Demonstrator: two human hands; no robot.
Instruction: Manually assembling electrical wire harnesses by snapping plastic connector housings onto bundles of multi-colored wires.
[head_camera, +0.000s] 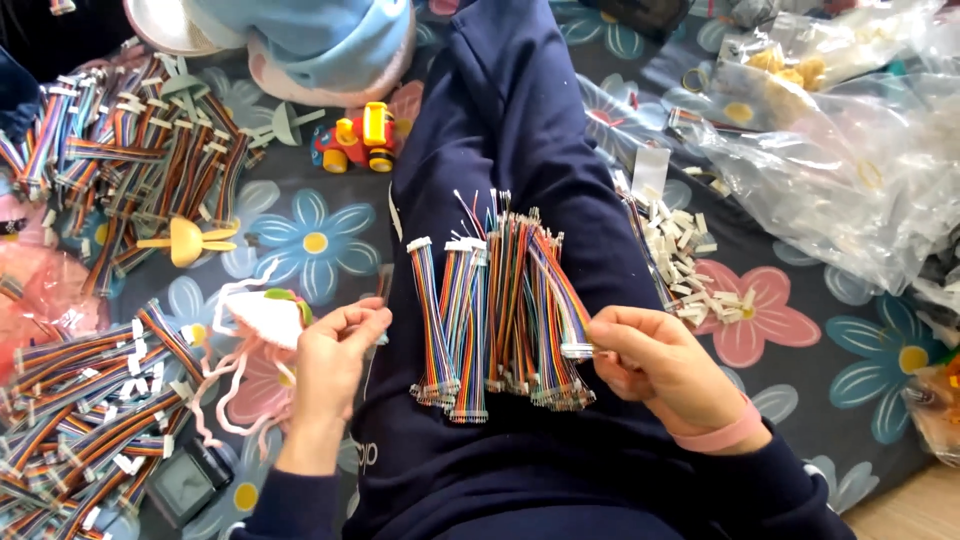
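While both hands work over the lap, wire bundles lie across the navy leg.
Cable heaps at blanket's left edge; left hand curled, fingertips pressed together, beside bundles; right hand pinches a white connector on one bundle; clear bags of small parts top-right corner.

Even, soft light over my lap, bright enough, shadows faint. Glare on the clear plastic bags at my right; my hands slightly motion-blurred, frame edges softer and slightly bowed
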